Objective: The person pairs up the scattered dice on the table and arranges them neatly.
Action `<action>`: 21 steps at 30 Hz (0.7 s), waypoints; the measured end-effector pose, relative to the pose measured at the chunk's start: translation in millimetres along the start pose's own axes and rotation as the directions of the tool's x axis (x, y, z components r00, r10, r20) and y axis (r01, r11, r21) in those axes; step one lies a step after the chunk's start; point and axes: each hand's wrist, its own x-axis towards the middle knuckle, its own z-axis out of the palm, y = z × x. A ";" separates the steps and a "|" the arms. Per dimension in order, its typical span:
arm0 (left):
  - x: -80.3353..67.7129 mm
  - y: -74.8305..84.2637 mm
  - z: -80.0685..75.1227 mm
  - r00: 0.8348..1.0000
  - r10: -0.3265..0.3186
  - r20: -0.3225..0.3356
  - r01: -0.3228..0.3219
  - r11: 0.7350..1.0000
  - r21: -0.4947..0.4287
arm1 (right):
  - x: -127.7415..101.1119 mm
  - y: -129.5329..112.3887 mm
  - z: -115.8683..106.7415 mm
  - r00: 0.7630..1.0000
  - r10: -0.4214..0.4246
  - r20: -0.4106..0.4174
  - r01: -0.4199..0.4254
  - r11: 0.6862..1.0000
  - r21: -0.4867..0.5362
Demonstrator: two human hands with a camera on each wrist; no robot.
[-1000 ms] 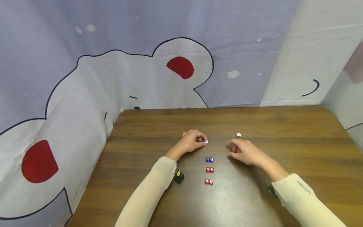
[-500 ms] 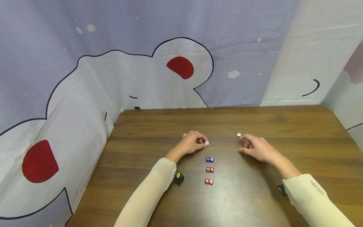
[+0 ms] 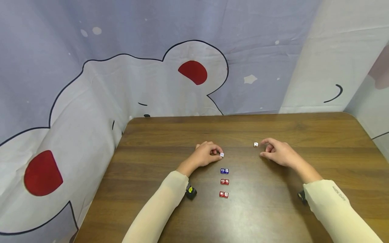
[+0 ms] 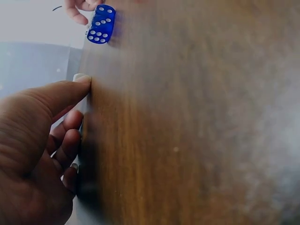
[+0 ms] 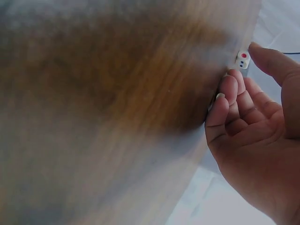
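Note:
My left hand point(image 3: 206, 154) pinches a white die point(image 3: 222, 155) between thumb and forefinger, low over the wooden table. In the left wrist view that die is hidden behind the thumb. My right hand point(image 3: 280, 152) has thumb and forefinger apart, its other fingers bent. Just left of its fingertips lies a second white die point(image 3: 256, 144), whose red pip shows in the right wrist view. Closer to me than the left hand sits a pair of blue dice point(image 3: 225, 171), side by side.
Below the blue pair, two pairs of red dice, the upper red dice point(image 3: 225, 181) and the lower red dice point(image 3: 224, 194), continue the column toward me. A patterned curtain point(image 3: 158, 84) hangs behind the far edge of the table point(image 3: 243, 219).
The right hand has moved right and away from me, past the white die to its right side. The left hand has brought its die slightly nearer the blue pair.

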 end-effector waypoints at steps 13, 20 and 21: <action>-4.0 -1.1 3.1 1.000 0.013 -0.012 -0.013 1.000 -0.010 | 14.3 3.1 2.2 0.999 -0.046 -0.027 0.045 0.997 -0.061; -6.1 0.8 2.9 1.000 -0.005 -0.015 0.005 1.000 -0.012 | 21.0 4.8 4.9 0.998 -0.043 -0.035 0.040 0.997 -0.070; -6.1 1.1 3.0 1.000 -0.007 -0.014 0.007 1.000 -0.011 | 21.8 5.0 5.1 0.998 -0.042 -0.037 0.040 0.997 -0.068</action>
